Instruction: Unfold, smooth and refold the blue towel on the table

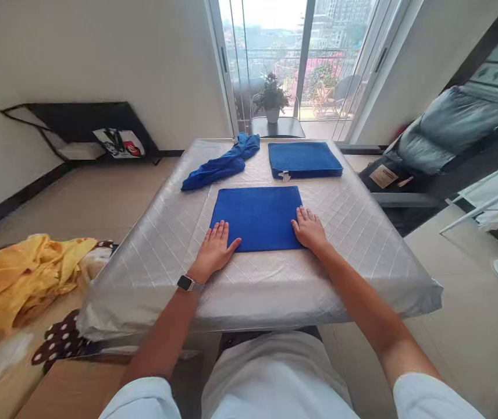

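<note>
while bare table (270,285) leaves room along the near edge, the left hand (215,249) lies flat on the near left corner of a folded blue cloth (260,215), and the right hand (311,230) on its right edge. both have fingers out and grip nothing. smoothing it looks like the step now; lifting it would call for fingertips under an edge. just past it, a crumpled cloth (225,164) and a neat cloth pile (305,159) leave less room.

The silver, diamond-patterned tabletop (354,244) carries a folded rectangular blue cloth (258,215) at centre, a crumpled blue cloth (223,166) at far left, and a rectangular blue cloth stack (305,158) at far right.
</note>
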A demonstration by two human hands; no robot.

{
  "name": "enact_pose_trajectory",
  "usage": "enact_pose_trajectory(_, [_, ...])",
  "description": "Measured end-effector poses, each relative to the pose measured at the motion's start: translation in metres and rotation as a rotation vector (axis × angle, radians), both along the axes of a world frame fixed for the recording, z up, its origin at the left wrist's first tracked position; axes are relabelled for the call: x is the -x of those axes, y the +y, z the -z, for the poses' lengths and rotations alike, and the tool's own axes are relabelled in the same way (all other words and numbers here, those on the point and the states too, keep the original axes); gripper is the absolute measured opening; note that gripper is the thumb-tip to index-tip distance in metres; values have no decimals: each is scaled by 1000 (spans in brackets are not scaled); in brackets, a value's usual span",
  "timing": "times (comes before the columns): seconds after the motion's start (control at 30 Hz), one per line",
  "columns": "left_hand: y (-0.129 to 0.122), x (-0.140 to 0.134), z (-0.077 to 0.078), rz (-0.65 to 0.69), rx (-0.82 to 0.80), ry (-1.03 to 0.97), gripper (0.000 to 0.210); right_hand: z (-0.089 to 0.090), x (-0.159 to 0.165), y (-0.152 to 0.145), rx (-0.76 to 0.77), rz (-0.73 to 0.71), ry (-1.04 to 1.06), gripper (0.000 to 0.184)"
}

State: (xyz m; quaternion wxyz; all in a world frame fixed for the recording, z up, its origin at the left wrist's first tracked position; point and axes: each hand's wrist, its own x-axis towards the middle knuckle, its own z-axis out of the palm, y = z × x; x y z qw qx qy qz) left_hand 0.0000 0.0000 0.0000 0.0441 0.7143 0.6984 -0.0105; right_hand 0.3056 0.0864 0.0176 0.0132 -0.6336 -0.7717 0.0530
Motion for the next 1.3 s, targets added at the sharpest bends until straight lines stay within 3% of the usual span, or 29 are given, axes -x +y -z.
enact_pose_trajectory(0.13, [1, 1, 3, 14, -35, -6, 89, -4, -9, -31, -16, -24, -51, 67])
enact_pose_trajectory(0.3, [2, 4, 10, 33, -81, -23, 88, 7, -15, -71, 36, -12, -39, 69])
enact_pose_trajectory(0.53, [0, 5, 6, 34, -145, -29, 84, 11, -13, -77, 65, 3, -5, 67])
enact_pose_trajectory(0.63, [3, -23, 0, 121, -183, -47, 82, 9, -12, -76, 67, 3, 5, 68])
enact_pose_trajectory(0.87, [20, -146, -2, 558, -165, -127, 77, 12, -14, -77, 54, -3, -3, 67])
enact_pose_trajectory(0.97, [25, -161, 1, 587, -141, -150, 77, 12, -15, -76, 59, -8, -9, 67])
enact_pose_trajectory(1.1, [22, -125, 3, 485, -91, -155, 82, 9, -14, -77, 74, 1, 4, 69])
enact_pose_trajectory(1.3, [3, -14, 8, 111, -31, -131, 86, 4, -13, -79, 104, 10, 7, 68])
